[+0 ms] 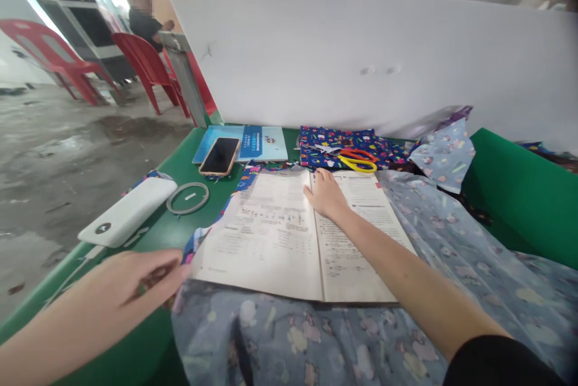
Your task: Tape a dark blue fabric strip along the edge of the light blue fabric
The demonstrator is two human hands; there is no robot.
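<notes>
An open book (275, 235) lies flat on a pale blue patterned cloth (456, 241) spread over the green table (180, 166). My right hand (326, 194) rests on the book near the top of its spine, fingers pressed on the pages. My left hand (129, 286) is at the book's lower left corner, its fingers closed on the edge of the cloth there.
Yellow-and-orange scissors (357, 159) lie on dark blue patterned fabric (336, 140) behind the book. A phone (220, 156) sits on a blue booklet (264, 142). A white power bank (129, 211) and a grey ring (188, 198) lie left. A white board (361, 43) stands behind. A person sits by red chairs (144, 67).
</notes>
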